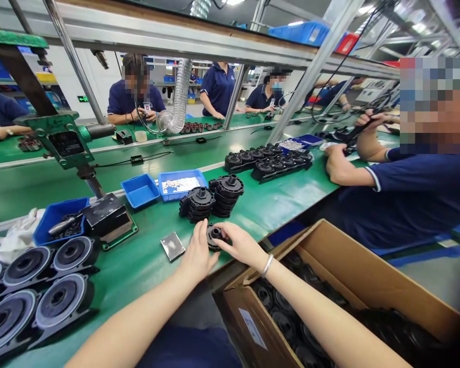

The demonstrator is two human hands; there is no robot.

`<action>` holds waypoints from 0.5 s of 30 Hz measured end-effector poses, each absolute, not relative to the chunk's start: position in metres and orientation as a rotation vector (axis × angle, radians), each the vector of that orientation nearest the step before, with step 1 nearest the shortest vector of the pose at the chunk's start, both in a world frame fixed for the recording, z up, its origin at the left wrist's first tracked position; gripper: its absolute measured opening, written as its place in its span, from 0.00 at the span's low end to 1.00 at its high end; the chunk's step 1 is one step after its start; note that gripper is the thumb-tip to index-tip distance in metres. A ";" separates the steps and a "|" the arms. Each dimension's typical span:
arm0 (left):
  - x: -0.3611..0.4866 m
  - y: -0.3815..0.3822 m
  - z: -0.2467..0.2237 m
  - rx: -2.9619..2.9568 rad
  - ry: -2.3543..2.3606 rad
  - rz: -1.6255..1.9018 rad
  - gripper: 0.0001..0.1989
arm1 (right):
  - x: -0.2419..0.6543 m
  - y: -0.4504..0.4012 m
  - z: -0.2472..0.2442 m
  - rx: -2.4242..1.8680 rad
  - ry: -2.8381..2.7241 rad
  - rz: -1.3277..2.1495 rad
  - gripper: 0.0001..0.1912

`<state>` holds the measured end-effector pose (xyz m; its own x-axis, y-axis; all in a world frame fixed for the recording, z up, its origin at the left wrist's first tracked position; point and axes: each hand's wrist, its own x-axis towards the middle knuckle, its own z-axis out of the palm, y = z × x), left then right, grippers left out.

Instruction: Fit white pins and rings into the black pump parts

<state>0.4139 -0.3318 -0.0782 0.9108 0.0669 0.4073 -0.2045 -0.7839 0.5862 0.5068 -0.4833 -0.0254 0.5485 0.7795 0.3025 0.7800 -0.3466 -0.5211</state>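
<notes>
A round black plastic housing [215, 233] with a raised centre spout is between my hands, over the front edge of the green bench. My left hand [198, 251] grips its left side, fingers pressed together along it. From the right, my right hand [242, 244] curls over its rim with thumb and fingers; a pale band circles that wrist. The underside of the housing is hidden. Just behind stand stacks of similar black housings [200, 200]. A small flat metallic block [173, 246] lies left of my left hand.
A green hand press [67, 140] and larger ringed black parts [63, 299] occupy the left. Blue trays [140, 191] sit behind. An open cardboard box [352, 260] of black parts stands at the right, below the bench edge. A co-worker [398, 174] works beyond it.
</notes>
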 end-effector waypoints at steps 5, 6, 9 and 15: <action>0.411 -0.331 -0.078 2.416 -0.183 0.629 0.49 | 0.515 -0.482 -0.030 -2.224 -1.224 0.058 0.10; 0.410 -0.331 -0.076 2.411 -0.165 0.702 0.49 | 0.518 -0.485 -0.023 -2.219 -1.210 0.049 0.11; 0.408 -0.332 -0.072 2.343 -0.052 0.972 0.48 | 0.526 -0.494 0.012 -2.143 -1.039 -0.123 0.14; 0.416 -0.333 -0.066 2.152 0.126 1.120 0.44 | 0.542 -0.452 0.074 -2.075 -0.915 -0.500 0.14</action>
